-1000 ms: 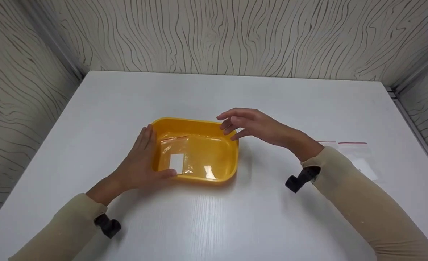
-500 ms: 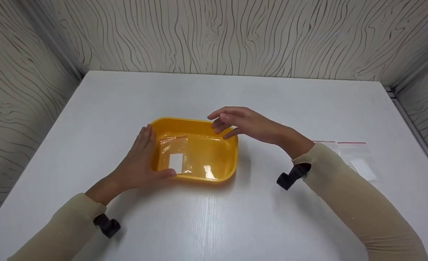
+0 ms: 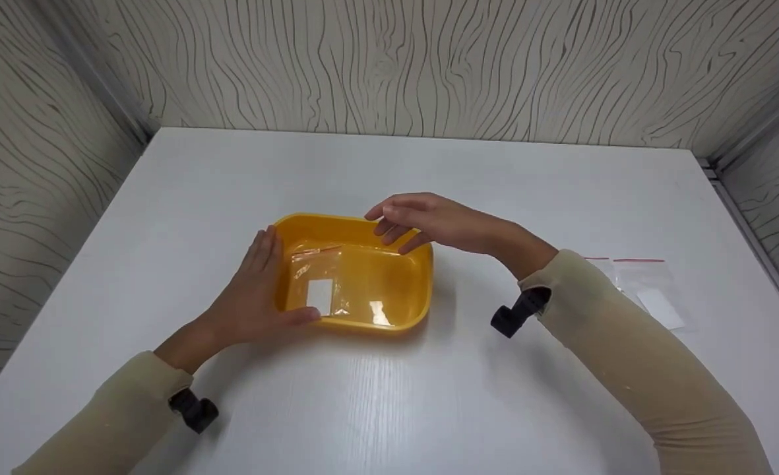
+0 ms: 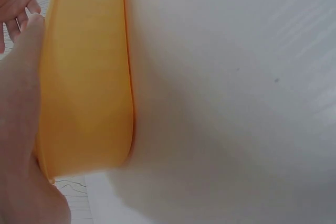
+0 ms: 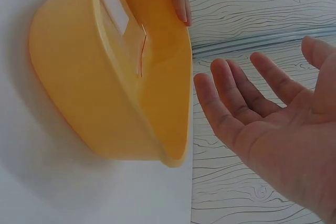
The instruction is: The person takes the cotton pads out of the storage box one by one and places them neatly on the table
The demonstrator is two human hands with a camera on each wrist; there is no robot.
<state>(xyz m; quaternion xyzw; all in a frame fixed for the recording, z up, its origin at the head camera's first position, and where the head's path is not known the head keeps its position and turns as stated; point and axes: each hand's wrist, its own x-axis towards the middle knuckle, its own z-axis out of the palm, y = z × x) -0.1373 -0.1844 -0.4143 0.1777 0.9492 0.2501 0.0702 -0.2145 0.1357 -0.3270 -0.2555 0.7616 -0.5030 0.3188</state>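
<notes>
A yellow plastic bin (image 3: pixel 399 325) stands on the white table. Inside, toward its left, lies a clear zip bag (image 3: pixel 303 270) with a red seal line and a white label (image 3: pixel 320 297). My left hand (image 3: pixel 247 300) rests against the bin's left side, fingers straight along the left rim and thumb on the near rim. In the left wrist view the thumb lies along the edge of the bin (image 4: pixel 86 82). Above the bin's far right corner hovers my right hand (image 3: pixel 438 221), its fingers spread and loosely bent, holding nothing. The right wrist view shows its bare palm (image 5: pixel 278 145).
On the table (image 3: pixel 376 415) to the right lie more clear zip bags (image 3: pixel 650 284) with red seals, partly covered by the right sleeve (image 3: pixel 626 356). A patterned wall (image 3: pixel 389 66) rises behind the table's back edge.
My right hand has drifted left over the bin's far rim, and its sleeve shifted with it over the bags on the right. The left hand and bin have stayed in place.
</notes>
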